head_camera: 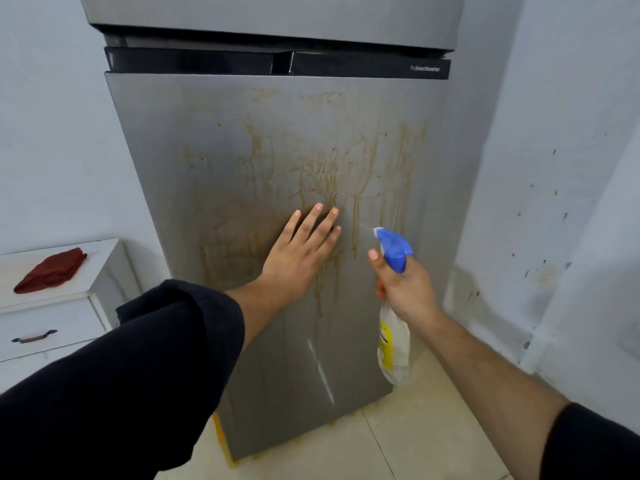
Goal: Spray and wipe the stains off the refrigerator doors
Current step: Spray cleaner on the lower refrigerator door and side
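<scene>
Refrigerator doors fill the centre of the head view: the lower door (242,161) is a grey, brushed panel running from the dark band near the top of the frame down to the floor (433,427), and only the bottom edge of the upper door (277,12) shows above it. Brown stains (325,174) streak and drip across the middle of the lower door, thickest just above and around the left hand. The left hand (301,251) lies flat against the door at frame centre, fingers straight and slightly spread, holding nothing; its black sleeve (138,375) crosses the lower left. To its right, the right hand (405,285) grips the neck of a spray bottle (393,341), one finger raised at the blue trigger head (394,247), whose nozzle points at the door; the clear bottle with its yellow label hangs below the fist. At the left edge, a red cloth (52,270) lies crumpled on top of a white cabinet (69,313) with a drawer handle (34,336). The wall (554,168) on the right is speckled with dark spots
</scene>
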